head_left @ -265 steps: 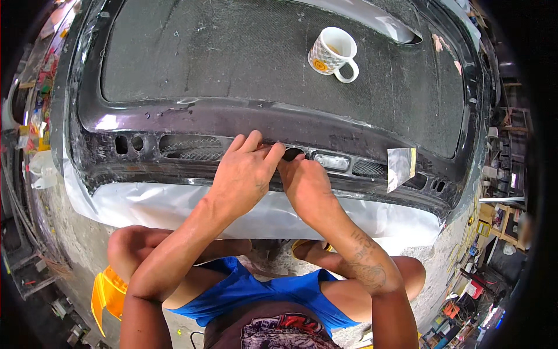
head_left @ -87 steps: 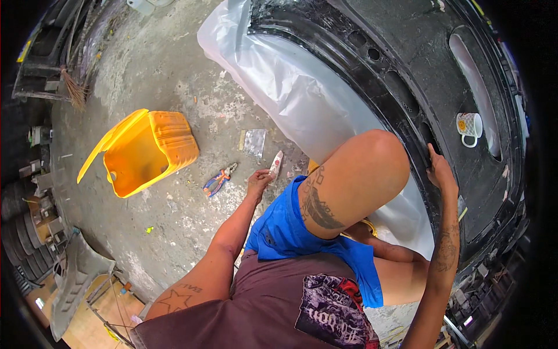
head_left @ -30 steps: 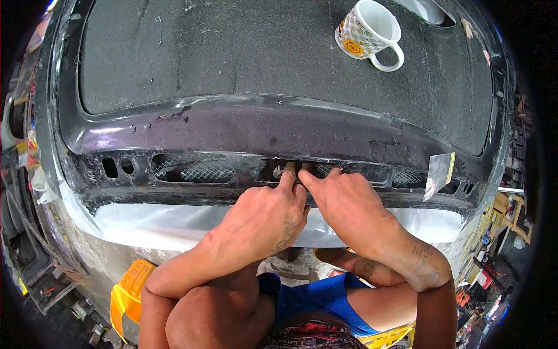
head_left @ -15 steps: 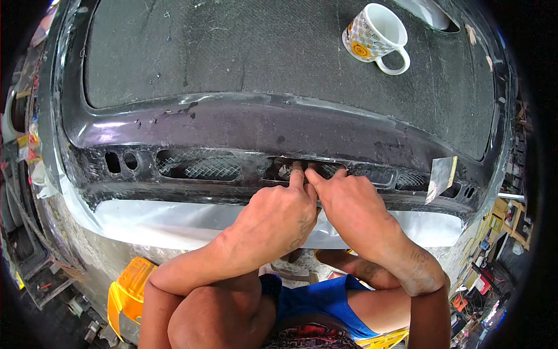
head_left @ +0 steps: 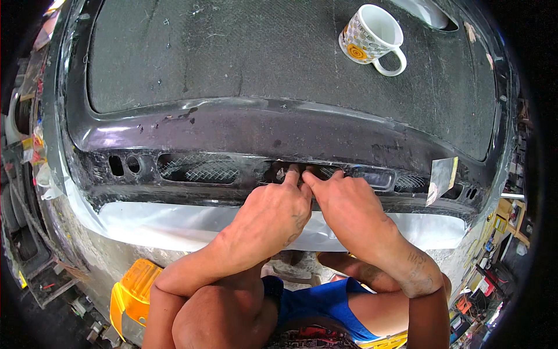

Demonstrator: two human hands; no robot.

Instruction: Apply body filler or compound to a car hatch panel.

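Note:
A long black panel [head_left: 221, 129], scuffed and dull like a vehicle body part, spans the view in front of me. A row of slots runs along its near side, several with wire mesh [head_left: 197, 167] behind them. At the middle slot, my left hand [head_left: 274, 206] and my right hand [head_left: 349, 200] are side by side, nearly touching. Both index fingers point into the slot, their tips partly out of sight. The other fingers curl beneath the palms, mostly hidden. Whatever the fingertips hold or press inside cannot be made out.
A white patterned mug [head_left: 356, 42] stands on the dark textured surface [head_left: 244, 52] beyond the panel. A thin rectangular piece [head_left: 442, 179] sticks up at the right. White sheeting [head_left: 145, 224] lies under the near edge. An orange plastic object [head_left: 138, 286] is at lower left; clutter lines both sides.
Both hands stay at the same slot, with only a slight shift of the left hand and its index finger. The whole view has moved a little.

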